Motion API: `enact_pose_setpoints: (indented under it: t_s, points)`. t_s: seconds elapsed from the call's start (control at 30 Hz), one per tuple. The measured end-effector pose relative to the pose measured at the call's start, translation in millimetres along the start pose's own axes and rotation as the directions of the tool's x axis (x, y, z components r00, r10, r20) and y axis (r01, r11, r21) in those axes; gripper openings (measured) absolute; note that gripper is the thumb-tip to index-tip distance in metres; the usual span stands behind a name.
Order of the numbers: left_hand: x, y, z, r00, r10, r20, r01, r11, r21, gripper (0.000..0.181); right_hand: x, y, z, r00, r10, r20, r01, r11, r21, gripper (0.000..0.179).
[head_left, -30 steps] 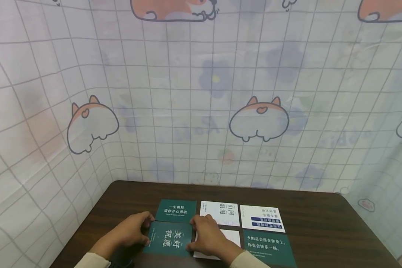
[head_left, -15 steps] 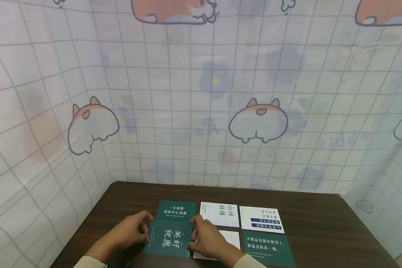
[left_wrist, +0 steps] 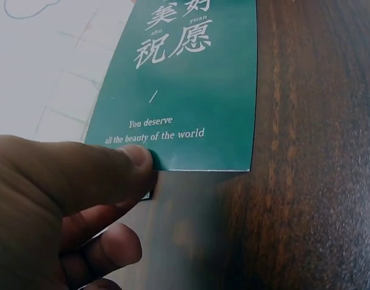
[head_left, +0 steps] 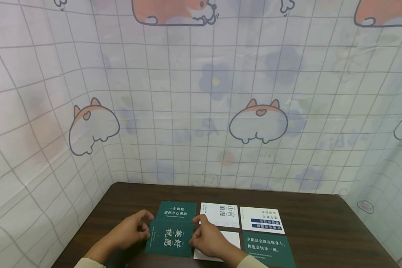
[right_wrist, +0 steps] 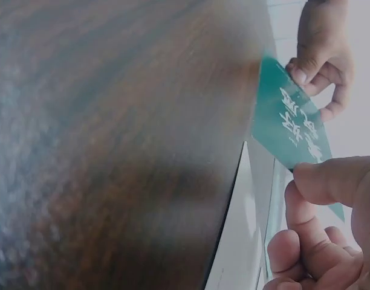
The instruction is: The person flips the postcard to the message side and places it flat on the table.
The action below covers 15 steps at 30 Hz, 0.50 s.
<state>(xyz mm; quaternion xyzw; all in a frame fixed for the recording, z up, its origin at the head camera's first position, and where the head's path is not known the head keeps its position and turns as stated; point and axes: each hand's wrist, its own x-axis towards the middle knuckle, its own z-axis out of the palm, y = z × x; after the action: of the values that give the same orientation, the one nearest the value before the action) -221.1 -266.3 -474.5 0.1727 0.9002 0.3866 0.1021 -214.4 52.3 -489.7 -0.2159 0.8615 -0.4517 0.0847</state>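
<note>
Between my two hands is a green postcard [head_left: 155,238] with white Chinese characters. My left hand [head_left: 127,232] pinches its left edge; in the left wrist view, the thumb of the left hand [left_wrist: 64,178] lies on the postcard [left_wrist: 197,103] near its English lines. On the opposite edge, my right hand [head_left: 212,238] pinches with thumb and forefinger. The right wrist view shows the postcard [right_wrist: 272,99] tilted and lifted off the table, the right hand [right_wrist: 330,211] near and the left hand [right_wrist: 327,51] far. Its upper edge overlaps another green postcard [head_left: 164,214] behind it in the head view.
A white card [head_left: 233,238] lies partly under my right hand. Two white printed cards [head_left: 209,219], [head_left: 248,216] lie in the back row, and a green postcard [head_left: 284,257] lies front right. The dark wooden table [head_left: 325,230] ends at a patterned cloth wall [head_left: 187,149].
The postcard between my hands has come up off the table, and its upper edge now covers the gap to the postcard behind. My right forefinger has straightened somewhat.
</note>
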Motion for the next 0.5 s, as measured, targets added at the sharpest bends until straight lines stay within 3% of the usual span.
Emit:
enact_pose_setpoints:
  t_s: [0.27, 0.5]
  points:
    - [0.9, -2.3, -1.3, 1.0, -0.003, 0.021, 0.005, 0.995, -0.101, 0.036, -0.8, 1.3, -4.1, 0.998, 0.062, 0.033, -0.063, 0.997, 0.05, 0.05]
    - [2.1, -2.5, -1.2, 1.0, 0.003, 0.021, -0.001, 0.995, -0.103, 0.02, -1.9, -0.6, -9.5, 0.998, 0.045, 0.053, -0.049, 0.995, 0.086, 0.017]
